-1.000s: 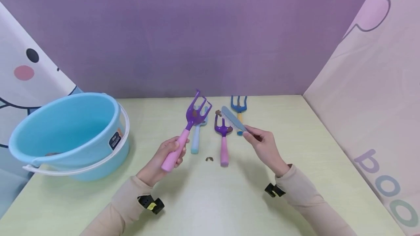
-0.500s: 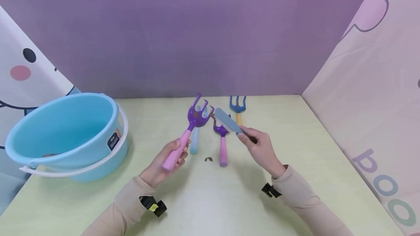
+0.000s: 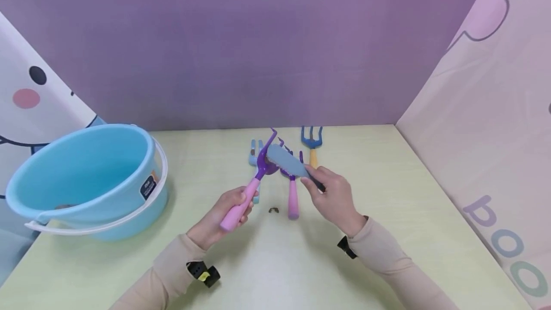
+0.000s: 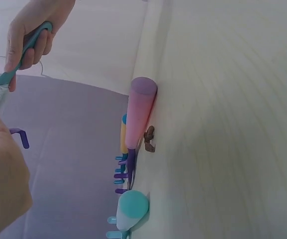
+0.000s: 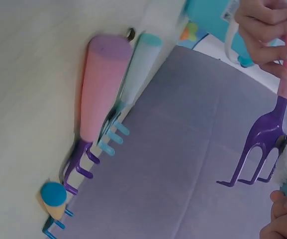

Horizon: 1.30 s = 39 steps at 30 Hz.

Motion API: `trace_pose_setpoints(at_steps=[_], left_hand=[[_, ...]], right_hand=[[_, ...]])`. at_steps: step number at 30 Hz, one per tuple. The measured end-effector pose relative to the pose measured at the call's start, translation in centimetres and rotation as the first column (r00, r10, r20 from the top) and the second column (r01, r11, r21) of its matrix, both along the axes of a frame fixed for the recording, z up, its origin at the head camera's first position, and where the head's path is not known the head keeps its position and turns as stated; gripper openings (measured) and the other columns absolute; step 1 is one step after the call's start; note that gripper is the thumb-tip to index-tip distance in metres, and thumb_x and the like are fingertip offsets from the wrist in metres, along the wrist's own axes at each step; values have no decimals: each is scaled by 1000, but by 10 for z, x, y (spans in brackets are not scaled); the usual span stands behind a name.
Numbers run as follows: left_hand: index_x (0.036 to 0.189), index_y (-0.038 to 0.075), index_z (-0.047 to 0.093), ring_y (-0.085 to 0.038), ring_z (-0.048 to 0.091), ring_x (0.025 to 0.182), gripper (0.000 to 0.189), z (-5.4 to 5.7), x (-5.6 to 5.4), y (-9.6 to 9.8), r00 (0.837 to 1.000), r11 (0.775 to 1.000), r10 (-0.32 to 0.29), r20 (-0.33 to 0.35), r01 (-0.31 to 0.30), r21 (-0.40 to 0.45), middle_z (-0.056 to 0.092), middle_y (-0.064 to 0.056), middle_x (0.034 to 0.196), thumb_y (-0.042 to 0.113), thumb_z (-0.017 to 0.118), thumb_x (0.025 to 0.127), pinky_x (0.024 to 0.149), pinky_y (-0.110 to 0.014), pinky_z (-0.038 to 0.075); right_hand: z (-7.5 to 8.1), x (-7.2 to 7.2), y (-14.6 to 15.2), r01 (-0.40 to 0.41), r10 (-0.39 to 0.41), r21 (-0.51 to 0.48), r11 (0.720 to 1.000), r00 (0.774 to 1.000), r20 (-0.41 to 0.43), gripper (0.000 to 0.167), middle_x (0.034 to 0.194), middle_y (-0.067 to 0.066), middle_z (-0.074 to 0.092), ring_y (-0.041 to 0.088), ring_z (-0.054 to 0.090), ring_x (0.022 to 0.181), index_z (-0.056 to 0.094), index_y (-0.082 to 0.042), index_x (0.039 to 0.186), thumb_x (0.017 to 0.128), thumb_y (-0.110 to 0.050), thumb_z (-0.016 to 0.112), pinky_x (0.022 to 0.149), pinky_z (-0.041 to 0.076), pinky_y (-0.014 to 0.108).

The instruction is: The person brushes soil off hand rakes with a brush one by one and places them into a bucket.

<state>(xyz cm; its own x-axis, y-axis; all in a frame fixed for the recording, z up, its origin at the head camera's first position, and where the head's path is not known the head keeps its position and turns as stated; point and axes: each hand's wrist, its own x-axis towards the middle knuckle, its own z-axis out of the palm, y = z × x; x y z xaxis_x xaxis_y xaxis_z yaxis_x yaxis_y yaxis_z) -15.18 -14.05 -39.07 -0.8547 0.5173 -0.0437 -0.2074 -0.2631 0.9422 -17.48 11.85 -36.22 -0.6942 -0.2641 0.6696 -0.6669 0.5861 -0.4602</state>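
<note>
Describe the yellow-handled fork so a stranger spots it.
Start at the purple wall behind the table. At the wall's foot, beyond the right hand, lies a blue-pronged fork. Its yellow handle sets it apart from the pink-handled forks and light blue fork.

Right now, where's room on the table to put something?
Bare table lies between the bucket and the left hand, between the sleeves, and from the right hand to the right wall. The middle is crowded: three forks and a brown bit lie there, with the brush and held fork above.
</note>
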Motion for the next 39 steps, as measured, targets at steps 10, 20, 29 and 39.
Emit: trace_pose_setpoints(at_steps=[10,20,29,39], left_hand=[[108,13,53,0,51,63,18,4,-1,3,998,994,-44,46,39,104,55,6,83,20,49,92,53,-11,44],[102,15,56,-1,53,61,13,8,-3,2,995,981,-1,95,-17,192,58,6,79,17,53,90,53,-12,45],[103,15,54,-1,51,61,15,5,-6,1,989,987,33,147,-55,150,57,7,78,24,53,91,53,-11,44],[108,13,47,0,49,60,23,4,-9,4,980,991,62,192,-83,108,54,9,78,31,45,93,52,-10,43]], right_hand=[[-8,6,-17,144,-124,70,987,964,-235,31,62,0,50,3,28,47,64,2,110,87,-18,59,40,19,14],[-9,2,-26,187,-148,118,975,949,-277,31,62,-1,53,2,22,43,66,-3,109,82,-17,62,39,15,13],[-10,0,-23,205,-156,180,962,955,-254,29,60,-2,50,1,17,42,67,-5,109,82,-16,63,38,14,13],[-14,-2,-20,201,-154,195,960,961,-231,30,62,-2,52,1,21,44,67,-5,108,81,-16,66,38,17,14]])
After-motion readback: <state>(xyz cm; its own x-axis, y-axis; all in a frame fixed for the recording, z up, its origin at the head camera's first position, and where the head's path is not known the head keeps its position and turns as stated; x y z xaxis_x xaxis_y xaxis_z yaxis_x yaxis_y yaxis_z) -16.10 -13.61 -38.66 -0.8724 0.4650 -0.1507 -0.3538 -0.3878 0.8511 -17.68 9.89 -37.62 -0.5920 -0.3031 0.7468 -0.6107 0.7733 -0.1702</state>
